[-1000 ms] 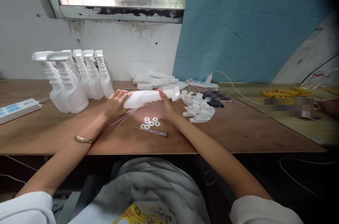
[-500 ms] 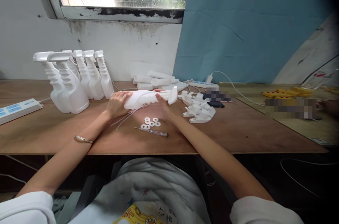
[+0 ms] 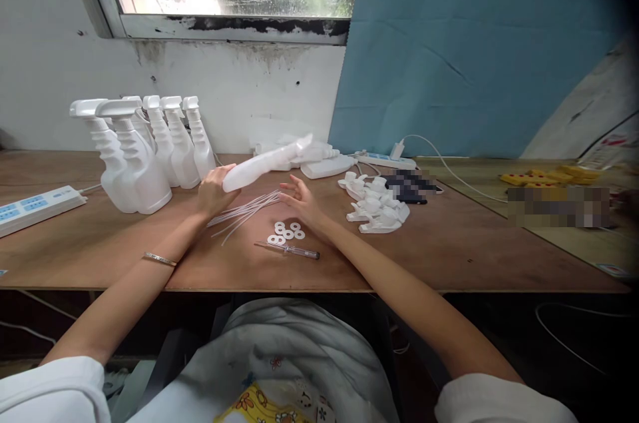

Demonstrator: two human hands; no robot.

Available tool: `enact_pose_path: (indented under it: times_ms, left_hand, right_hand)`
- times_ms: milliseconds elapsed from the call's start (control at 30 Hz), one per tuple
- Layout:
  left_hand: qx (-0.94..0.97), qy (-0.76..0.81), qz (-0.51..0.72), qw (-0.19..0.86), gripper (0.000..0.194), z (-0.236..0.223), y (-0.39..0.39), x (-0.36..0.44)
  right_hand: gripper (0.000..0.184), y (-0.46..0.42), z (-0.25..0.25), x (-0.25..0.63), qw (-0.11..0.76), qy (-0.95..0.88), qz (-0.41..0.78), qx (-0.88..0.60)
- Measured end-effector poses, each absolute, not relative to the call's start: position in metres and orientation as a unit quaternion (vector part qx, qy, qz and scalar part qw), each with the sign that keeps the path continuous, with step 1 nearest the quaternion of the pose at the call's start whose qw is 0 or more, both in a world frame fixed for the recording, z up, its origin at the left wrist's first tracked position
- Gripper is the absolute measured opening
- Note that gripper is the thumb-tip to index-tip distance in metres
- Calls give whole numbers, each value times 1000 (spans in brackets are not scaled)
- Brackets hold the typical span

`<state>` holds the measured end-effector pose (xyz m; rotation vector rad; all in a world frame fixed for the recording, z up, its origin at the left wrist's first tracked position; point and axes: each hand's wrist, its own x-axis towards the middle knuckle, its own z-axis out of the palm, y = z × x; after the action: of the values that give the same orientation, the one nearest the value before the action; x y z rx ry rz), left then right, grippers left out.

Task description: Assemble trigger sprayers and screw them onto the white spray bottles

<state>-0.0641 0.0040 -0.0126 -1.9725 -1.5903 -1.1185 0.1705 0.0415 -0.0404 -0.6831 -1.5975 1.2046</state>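
My left hand [image 3: 215, 191] grips the base end of a white spray bottle [image 3: 259, 166], which is tilted with its trigger head up and to the right. Just below and right of the bottle, my right hand [image 3: 301, 200] is off it, fingers spread and nothing in them. Thin white tubes [image 3: 244, 210] lie on the table between the hands. Nearer to me are several white ring washers [image 3: 287, 234] and a screwdriver with a clear handle [image 3: 302, 252]. A pile of white trigger heads [image 3: 377, 206] lies right of my right hand.
Several assembled spray bottles [image 3: 144, 170] stand at the left, near a power strip [image 3: 40, 210]. White bottles [image 3: 329, 166] lie by the wall. Behind the trigger heads are a dark phone [image 3: 412, 195] and another power strip [image 3: 384, 160]. Yellow items [image 3: 549, 176] lie far right.
My right hand has let go of the bottle's neck and opened, dropping slightly lower. The bottle has tipped so its head points higher, still held by my left hand.
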Motion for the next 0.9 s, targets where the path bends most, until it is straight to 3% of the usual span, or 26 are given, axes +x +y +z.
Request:
enact_pose_path:
  times_ms: [167,367,900]
  left_hand:
    - [-594,-626,-492,117,48,-7,5,-72]
    - [-527,-608,-587,93,50,-4,4,-76]
    - [-505,-603,-615,62,55,-1,3,-79]
  right_hand:
    - [58,42,-47,170,442,-689,502,-278]
    - [41,41,-44,172,462,-714,441,-287]
    - [26,41,-43,174,490,-719,416,-265]
